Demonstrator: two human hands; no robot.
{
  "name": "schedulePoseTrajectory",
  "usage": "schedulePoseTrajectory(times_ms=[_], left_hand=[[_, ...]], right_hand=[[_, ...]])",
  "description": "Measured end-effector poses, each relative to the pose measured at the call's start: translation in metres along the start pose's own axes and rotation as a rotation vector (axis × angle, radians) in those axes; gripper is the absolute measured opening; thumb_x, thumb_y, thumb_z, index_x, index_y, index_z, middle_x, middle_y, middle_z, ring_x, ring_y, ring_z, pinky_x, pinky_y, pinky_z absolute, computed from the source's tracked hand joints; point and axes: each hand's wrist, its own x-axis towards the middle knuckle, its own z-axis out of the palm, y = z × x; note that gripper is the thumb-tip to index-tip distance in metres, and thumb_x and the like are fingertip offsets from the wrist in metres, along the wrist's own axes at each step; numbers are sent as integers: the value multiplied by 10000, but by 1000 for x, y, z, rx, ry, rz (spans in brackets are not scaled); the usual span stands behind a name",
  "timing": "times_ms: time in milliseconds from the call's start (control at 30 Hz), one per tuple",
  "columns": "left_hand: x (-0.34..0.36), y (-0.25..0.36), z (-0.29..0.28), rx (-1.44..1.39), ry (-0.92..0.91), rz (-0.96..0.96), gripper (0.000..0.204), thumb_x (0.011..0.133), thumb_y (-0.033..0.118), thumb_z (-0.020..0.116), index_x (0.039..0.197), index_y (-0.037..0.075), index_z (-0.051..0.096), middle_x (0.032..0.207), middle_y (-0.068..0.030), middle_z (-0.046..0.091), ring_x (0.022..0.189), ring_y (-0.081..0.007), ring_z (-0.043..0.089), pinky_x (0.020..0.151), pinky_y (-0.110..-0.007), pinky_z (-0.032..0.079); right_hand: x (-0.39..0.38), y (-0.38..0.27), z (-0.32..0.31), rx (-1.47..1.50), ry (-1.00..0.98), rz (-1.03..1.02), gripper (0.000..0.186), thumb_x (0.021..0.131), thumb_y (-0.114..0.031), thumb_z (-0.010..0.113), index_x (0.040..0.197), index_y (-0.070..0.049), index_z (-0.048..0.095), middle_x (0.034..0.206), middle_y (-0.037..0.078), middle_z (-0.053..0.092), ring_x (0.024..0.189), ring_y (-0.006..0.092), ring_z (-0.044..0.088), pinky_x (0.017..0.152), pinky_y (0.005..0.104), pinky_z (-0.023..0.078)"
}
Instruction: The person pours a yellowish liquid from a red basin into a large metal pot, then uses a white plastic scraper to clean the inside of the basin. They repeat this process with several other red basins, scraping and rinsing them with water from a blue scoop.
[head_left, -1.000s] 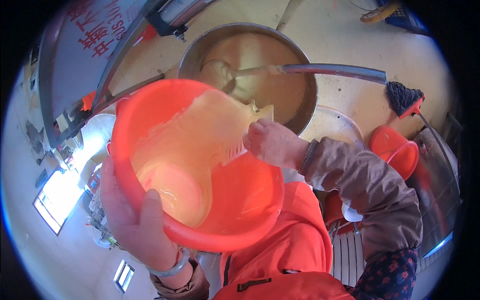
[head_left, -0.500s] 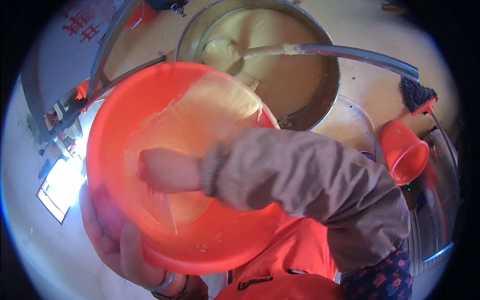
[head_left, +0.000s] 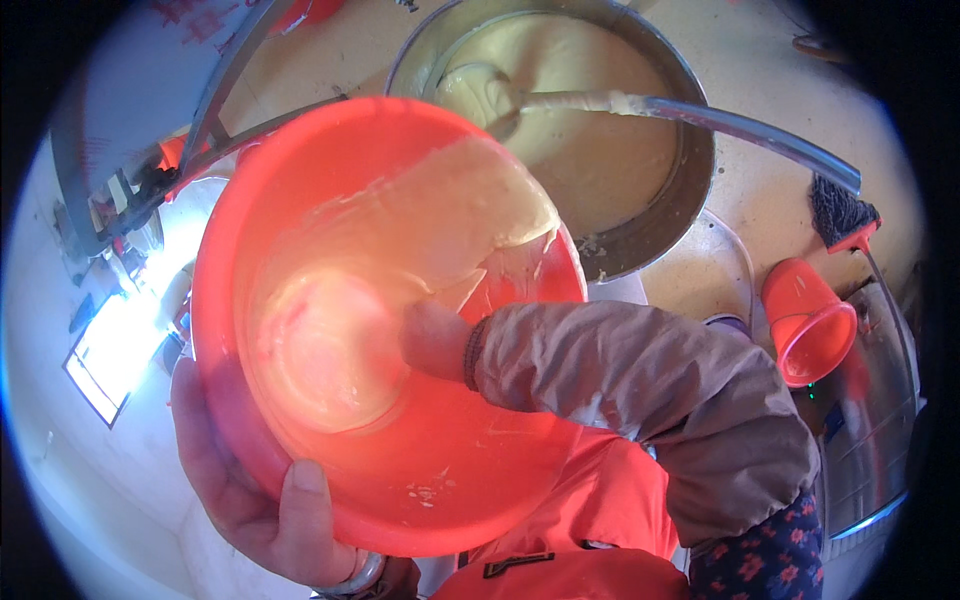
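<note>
My left hand (head_left: 245, 500) grips the lower-left rim of a large red plastic basin (head_left: 270, 180), tilted so its inside faces me. Cream-coloured batter (head_left: 460, 200) coats its upper-right wall and lies thinner over its bottom. My right hand (head_left: 430, 340) is inside the basin, slightly blurred, its curled fingers on a pale scraper (head_left: 455, 290) that is only partly visible. Behind the basin stands a wide steel pot (head_left: 690, 200) of batter, with a long-handled metal ladle (head_left: 760, 140) lying across it, its coated head in the batter.
A red bucket (head_left: 815, 330) lies at the right, below a black-headed brush (head_left: 840, 210) with a red fitting and long handle. A large steel panel (head_left: 130, 60) with a dark frame is at upper left; a bright window (head_left: 115, 355) shows at far left.
The basin has shifted down and turned more toward me, still in my left hand. My right hand went from the basin's upper-right edge down-left into it, then back rightward.
</note>
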Motion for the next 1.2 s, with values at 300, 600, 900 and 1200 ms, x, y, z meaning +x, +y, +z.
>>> schedulePoseTrajectory(times_ms=[300, 600, 900, 1200], left_hand=[[8, -1, -17, -70, -61, -21, 743, 661, 106, 532, 1352, -79, 330, 1317, -229, 443, 1190, -318, 466, 1008, -417, 377], [13, -8, -38, 42, -67, -17, 731, 677, 146, 547, 1340, -79, 338, 1285, -234, 467, 1165, -327, 483, 993, -448, 400], [8, -19, -30, 4, 23, 157, 705, 670, 145, 538, 1316, -86, 375, 1245, -251, 497, 1147, -336, 507, 987, -450, 407], [-6, -5, -8, 170, -141, 228, 524, 803, 231, 454, 1272, -1, 457, 1363, -222, 402, 1250, -350, 419, 1033, -464, 363]], right_hand=[[-34, 20, -32, 1310, -12, 225, 161, 844, -144, 531, 962, -64, 607, 796, 73, 615, 752, 226, 592, 688, 356, 474], [-58, 5, -47, 965, -521, -286, 452, 857, -142, 523, 1293, -65, 433, 1112, 128, 580, 1009, 260, 561, 893, 374, 446], [13, -49, -13, 1090, -245, -371, 489, 834, -181, 501, 1308, -78, 433, 1102, 231, 580, 977, 349, 575, 822, 419, 453], [86, -47, -45, 1219, 340, 152, 325, 822, -213, 510, 1091, -54, 597, 1026, 194, 628, 937, 300, 600, 813, 400, 450]])
